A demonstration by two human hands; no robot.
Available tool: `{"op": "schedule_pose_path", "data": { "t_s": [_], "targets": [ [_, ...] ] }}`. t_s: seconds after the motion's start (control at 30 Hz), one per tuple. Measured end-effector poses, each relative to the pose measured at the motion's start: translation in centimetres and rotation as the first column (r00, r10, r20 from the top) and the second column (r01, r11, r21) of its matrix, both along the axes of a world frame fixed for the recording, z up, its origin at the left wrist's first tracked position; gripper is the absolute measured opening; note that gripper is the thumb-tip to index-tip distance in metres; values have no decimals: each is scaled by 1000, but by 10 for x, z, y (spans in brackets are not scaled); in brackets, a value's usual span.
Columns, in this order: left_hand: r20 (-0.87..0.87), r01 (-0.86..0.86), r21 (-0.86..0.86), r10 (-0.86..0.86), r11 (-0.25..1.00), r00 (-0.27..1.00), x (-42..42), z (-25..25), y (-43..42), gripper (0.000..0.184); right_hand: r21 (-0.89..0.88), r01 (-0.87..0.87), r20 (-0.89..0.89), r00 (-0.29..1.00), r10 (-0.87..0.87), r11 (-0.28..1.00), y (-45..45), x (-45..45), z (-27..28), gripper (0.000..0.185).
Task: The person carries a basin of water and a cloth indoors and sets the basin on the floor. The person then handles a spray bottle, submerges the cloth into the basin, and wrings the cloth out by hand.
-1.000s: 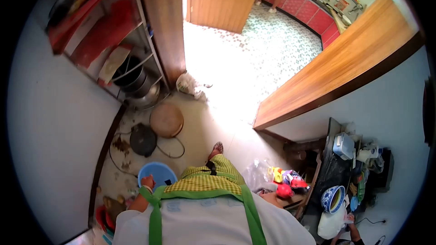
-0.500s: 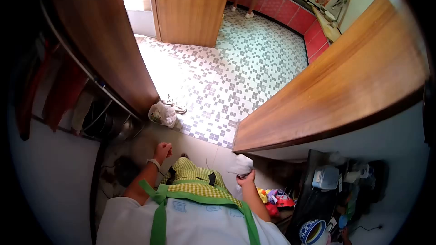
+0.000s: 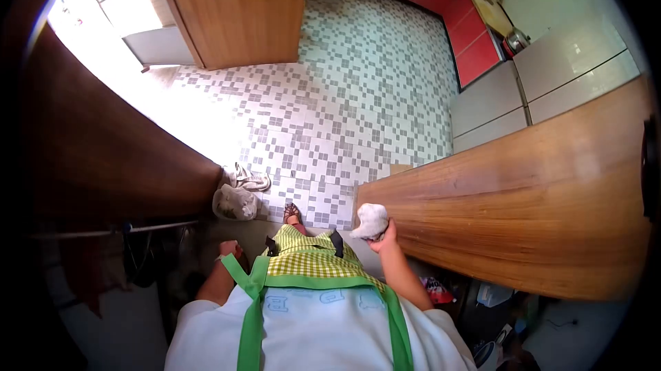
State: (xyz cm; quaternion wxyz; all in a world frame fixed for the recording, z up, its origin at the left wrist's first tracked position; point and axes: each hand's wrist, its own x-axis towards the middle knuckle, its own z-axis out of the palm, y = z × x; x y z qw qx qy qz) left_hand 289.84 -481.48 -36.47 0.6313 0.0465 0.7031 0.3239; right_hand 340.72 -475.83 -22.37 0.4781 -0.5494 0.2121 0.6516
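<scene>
Two hands are in view, and one of them, the right hand, grips a white bundle. Landmark: the wooden panel at the right of the doorway. All positions are given from it.

Bundle: at the left end of the panel, overlapping its edge in the view; whether the two touch cannot be told. Surface soft-looking, like crumpled cloth or thin plastic; exact material unclear. Long axis: oblique, with the rounded bulk forward and the narrow tip pointing back and to the left, away from the panel. The bundle projects forward and left of the right hand.

Right hand: closed around the lower right side of the bundle, at the panel's left end. Grip is single-handed.

Left hand: well apart from the panel, to its left, near the apron. Fingers appear curled in; shadow hides whether anything is held. The right hand is clearly the nearer one to the bundle.

Surroundings: a lined bin stands across the doorway from the panel, farther left than the foot. Patterned floor tiles extend forward from the panel's left end.
</scene>
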Motion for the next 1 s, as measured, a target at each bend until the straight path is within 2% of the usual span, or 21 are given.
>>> {"op": "schedule_pose_path", "data": {
  "t_s": [0.03,0.07,0.1,0.13,0.2,0.27,0.33,0.4,0.47,0.53,0.57,0.6,0.67,0.7,0.73,0.8,0.83,0.87,0.9,0.93,1.0],
  "targets": [
    [-75,-184,-21,182,983,980,16,21,27,14,-5,-3,23,1000,3,1000,18,-8,17,43],
    [-24,-130,75,133,989,991,15,26,55,8,-19,9,39,999,-8,1000,41,-13,21,45],
    [21,3,82,-5,997,1000,15,55,82,6,-38,17,46,999,-16,999,57,-20,25,46],
    [-45,-53,113,59,992,997,26,63,106,6,-56,26,54,998,-23,998,71,-24,26,46],
    [8,45,186,-47,982,999,36,76,157,7,5,29,23,999,-30,1000,103,-31,24,49],
    [19,103,181,-109,978,994,62,113,203,9,231,-39,-84,995,60,972,125,-30,0,50],
    [39,158,174,-167,972,985,93,149,235,11,181,-37,-91,994,54,983,146,-36,1,48],
    [195,227,231,-274,946,942,123,172,270,16,201,-53,-55,996,65,978,178,-45,37,48],
    [218,307,227,-356,924,909,162,196,302,19,171,-45,-34,998,51,984,214,-46,53,47],
    [252,437,257,-497,862,831,187,214,331,32,181,-50,-22,998,55,982,246,-48,40,50],
    [282,479,264,-542,837,792,205,223,349,38,227,-62,-60,995,78,972,265,-42,15,52],
    [302,513,277,-580,812,756,217,229,367,44,235,-53,-85,994,74,971,283,-45,15,52],
    [389,530,316,-617,787,684,236,234,402,55,341,-168,-132,966,224,925,328,-50,24,53],
    [402,533,319,-621,784,673,246,235,419,56,396,-146,-130,968,213,907,349,-54,37,53],
    [421,530,306,-612,791,670,257,236,437,55,410,-199,-71,966,249,890,368,-55,42,53],
    [484,470,263,-537,843,692,279,243,475,50,409,-341,-31,922,386,847,409,-53,46,54],
    [476,476,253,-537,842,696,289,240,493,50,381,-446,63,887,458,810,423,-47,49,53],
    [547,382,269,-467,884,695,297,234,511,48,417,-529,187,846,500,739,439,-42,68,52],
    [618,279,279,-394,919,680,304,228,528,46,426,-567,205,819,535,705,454,-37,79,50],
    [615,277,280,-393,919,683,309,223,544,46,435,-608,231,789,570,665,471,-31,88,48],
    [658,138,258,-279,956,700,315,214,574,47,440,-625,210,769,603,645,500,-23,99,45]
  ]
}}
